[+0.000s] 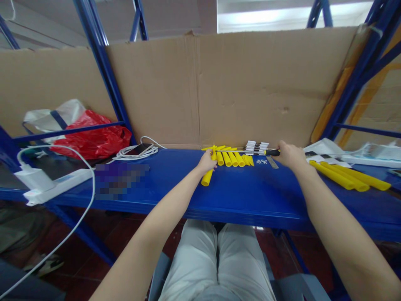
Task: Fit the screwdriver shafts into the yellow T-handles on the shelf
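My left hand (206, 162) is closed around a yellow tube (206, 179), whose open end points toward me. My right hand (288, 154) grips the dark handle of a screwdriver (273, 152). Its long thin shaft runs left across the table to the top of the held tube; whether the tip touches a screw there is too small to tell. Just right of my left hand lies a row of yellow tubes (234, 159), with small yellow pieces (248, 160) beside them. Tiny metal parts (262, 161) and a flat metal strip (272, 162) lie near the screwdriver handle.
White-and-black pieces (255, 146) are stacked against the cardboard wall (250, 83). More yellow tubes (351, 177) rest at right on the blue table (244, 196). At left are a phone (140, 149), a coiled white cable (135, 156), a power strip (67, 183) and a red bag (94, 133).
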Demonstrator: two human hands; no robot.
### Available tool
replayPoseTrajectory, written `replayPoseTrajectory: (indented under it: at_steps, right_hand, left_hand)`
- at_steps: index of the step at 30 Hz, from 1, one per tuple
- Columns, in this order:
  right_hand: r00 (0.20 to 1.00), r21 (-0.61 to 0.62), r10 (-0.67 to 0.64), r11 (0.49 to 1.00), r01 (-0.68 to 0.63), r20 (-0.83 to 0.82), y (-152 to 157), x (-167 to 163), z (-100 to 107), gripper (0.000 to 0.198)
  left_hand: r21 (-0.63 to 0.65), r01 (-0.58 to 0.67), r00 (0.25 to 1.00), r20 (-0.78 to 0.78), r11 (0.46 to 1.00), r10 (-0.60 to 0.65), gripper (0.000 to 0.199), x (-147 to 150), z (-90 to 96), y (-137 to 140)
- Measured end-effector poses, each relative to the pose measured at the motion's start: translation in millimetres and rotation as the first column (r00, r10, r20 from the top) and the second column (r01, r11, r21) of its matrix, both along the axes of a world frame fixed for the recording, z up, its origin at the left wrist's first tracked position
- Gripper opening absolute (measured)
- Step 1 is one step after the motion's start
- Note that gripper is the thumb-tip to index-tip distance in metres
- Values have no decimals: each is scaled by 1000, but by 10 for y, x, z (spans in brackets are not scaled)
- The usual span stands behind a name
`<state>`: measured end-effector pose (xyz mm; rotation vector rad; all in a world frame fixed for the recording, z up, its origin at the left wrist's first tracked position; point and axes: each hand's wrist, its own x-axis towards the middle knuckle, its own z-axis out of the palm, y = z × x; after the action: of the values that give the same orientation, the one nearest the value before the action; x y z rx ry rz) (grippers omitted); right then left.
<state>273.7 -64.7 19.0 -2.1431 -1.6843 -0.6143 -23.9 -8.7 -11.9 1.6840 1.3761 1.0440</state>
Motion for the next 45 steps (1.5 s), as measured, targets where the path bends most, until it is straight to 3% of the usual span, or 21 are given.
replayPoseTrajectory:
  at_steps: [4,8,14,20,26,36,40,45]
  right_hand:
    - [988,-78,148,986,-144,40,57,109,-10,37]
    - [972,-79,224,973,-218,65,103,213,-23,32]
    - [987,-22,145,989,-144,74,70,143,-58,27]
    - [1000,-7,19,1000,-18,24,55,80,-80,40]
    - [998,-77,65,995,-64,21,76,159,-76,37]
    - [956,-51,290,956,-288,49,142,323,-49,31]
    - [960,-7,266,964,-267,84,134,326,-68,28]
    - [988,21,134,990,-136,76,68,206,-74,29]
  left_hand:
    - [-14,-10,1000,9,1000,10,61,-1,-7,9]
    - [-10,-3,1000,3,1000,3,63,-3,-9,14]
    - [-13,12,1000,-3,1000,-12,62,1,-2,17]
    - [-18,5,1000,-3,1000,-5,66,6,-8,28]
    - [-6,19,1000,-1,1000,-19,61,2,-8,16]
    - [-19,-5,1000,17,1000,5,59,3,-5,13]
    - [-12,-4,1000,14,1000,4,61,1,-10,17]
    - [-19,0,1000,8,1000,0,63,-3,-6,16]
